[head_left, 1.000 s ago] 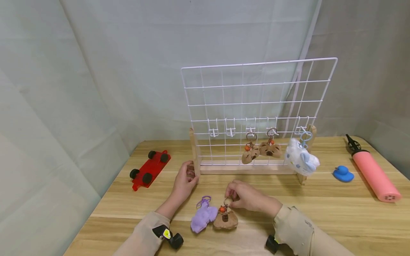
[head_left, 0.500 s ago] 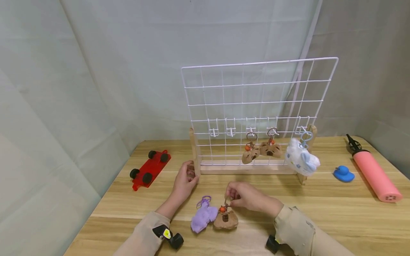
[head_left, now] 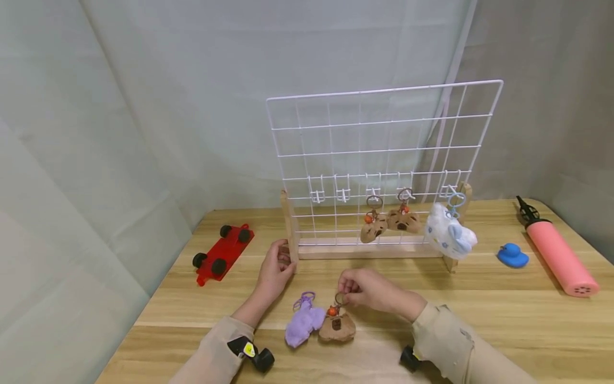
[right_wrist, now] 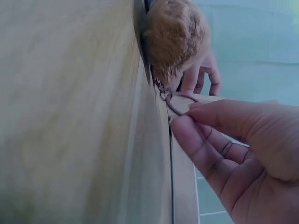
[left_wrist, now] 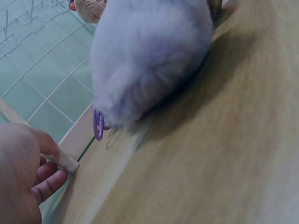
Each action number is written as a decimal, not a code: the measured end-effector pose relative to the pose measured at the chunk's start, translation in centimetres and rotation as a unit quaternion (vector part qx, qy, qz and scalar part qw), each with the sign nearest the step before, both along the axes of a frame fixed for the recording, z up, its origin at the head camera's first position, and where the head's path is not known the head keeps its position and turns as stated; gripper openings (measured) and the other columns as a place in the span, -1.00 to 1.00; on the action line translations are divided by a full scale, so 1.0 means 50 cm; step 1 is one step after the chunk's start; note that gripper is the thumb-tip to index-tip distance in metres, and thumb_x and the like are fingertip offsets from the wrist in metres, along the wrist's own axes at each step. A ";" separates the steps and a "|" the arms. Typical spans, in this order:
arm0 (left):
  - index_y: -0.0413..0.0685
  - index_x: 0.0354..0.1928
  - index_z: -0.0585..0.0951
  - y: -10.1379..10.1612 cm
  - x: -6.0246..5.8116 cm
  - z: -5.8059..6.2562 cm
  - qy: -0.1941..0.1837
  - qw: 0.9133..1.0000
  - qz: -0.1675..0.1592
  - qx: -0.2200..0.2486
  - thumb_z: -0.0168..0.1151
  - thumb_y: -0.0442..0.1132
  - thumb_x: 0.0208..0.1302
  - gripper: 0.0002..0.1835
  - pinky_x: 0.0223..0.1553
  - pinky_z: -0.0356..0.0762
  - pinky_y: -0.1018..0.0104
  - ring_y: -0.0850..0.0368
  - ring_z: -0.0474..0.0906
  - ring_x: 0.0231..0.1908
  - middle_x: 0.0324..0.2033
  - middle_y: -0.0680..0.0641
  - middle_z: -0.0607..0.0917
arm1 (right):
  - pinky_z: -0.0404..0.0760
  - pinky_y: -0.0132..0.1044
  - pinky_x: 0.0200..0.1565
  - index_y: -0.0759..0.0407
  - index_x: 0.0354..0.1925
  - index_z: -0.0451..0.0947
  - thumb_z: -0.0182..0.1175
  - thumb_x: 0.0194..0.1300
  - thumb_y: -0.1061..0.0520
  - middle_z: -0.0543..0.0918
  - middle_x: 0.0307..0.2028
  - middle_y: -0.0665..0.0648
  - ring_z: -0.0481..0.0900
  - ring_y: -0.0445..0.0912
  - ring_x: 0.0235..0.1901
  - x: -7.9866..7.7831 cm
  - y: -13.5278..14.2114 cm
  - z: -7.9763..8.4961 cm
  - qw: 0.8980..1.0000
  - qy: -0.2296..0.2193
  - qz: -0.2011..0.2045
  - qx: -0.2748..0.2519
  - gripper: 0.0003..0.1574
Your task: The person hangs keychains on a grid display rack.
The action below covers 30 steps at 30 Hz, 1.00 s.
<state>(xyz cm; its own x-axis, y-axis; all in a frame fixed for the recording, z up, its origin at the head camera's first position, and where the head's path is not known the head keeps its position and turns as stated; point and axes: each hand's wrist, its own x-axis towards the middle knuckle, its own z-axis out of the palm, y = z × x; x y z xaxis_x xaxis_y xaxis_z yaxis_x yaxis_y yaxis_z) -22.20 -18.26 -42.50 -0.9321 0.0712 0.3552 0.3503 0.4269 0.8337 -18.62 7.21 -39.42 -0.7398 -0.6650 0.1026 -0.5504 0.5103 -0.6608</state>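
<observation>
My right hand (head_left: 366, 290) pinches the metal ring (right_wrist: 175, 103) of a brown plush keychain (head_left: 337, 326) between thumb and forefinger. The plush, with an orange bead at its ring, lies on the table. Touching its left side is a purple plush keychain (head_left: 304, 322) with a purple ring, large in the left wrist view. With thumb and fingers, my left hand (head_left: 274, 272) grips the left wooden post (head_left: 290, 226) of a white wire grid rack (head_left: 384, 124). Two brown plush keychains (head_left: 403, 221) and a white-and-blue plush keychain (head_left: 451, 232) hang from hooks on the grid.
Left of the rack lies a red toy car (head_left: 224, 253) with its black wheels showing. To the right are a blue rubber duck (head_left: 512, 256) and a pink hand pump (head_left: 561, 258) with a black nozzle. Pale cloth (head_left: 192, 106) hangs behind the table.
The head view has shifted slightly. The pinched ring has turned a little in my right hand, edge-on half a second ago and its round face showing now. My left hand stays on the post.
</observation>
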 end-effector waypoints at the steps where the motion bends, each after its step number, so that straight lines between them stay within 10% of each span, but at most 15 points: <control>1: -0.38 0.18 0.29 -0.002 -0.006 -0.010 0.003 1.000 0.000 0.001 0.21 -0.60 0.11 -0.43 -0.38 0.53 0.50 -0.11 0.55 -0.22 -0.12 -0.37 0.55 | 0.59 -0.50 -0.31 0.18 -0.32 0.55 0.27 0.15 0.33 0.63 -0.43 0.00 0.51 -0.34 -0.41 0.001 0.001 0.003 1.000 0.000 0.003 -0.002 -0.88; 30: -0.38 0.17 0.30 -0.005 -0.012 -0.017 0.004 1.000 -0.003 0.013 0.19 -0.61 0.09 -0.44 -0.37 0.52 0.53 -0.06 0.55 -0.25 -0.14 -0.37 0.55 | 0.60 -0.48 -0.33 0.16 -0.25 0.55 0.20 0.27 0.27 0.65 -0.41 -0.01 0.54 -0.33 -0.41 0.005 0.029 0.160 0.998 0.063 -0.007 0.011 -0.94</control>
<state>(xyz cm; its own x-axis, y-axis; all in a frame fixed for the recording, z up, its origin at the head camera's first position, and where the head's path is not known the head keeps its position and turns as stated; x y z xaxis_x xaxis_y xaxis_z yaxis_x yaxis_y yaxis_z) -22.80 -18.49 -43.34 -0.9290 0.0669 0.3639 0.3587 0.4037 0.8416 -18.39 8.65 -31.41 -0.7317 -0.6573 0.1806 -0.6207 0.5330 -0.5750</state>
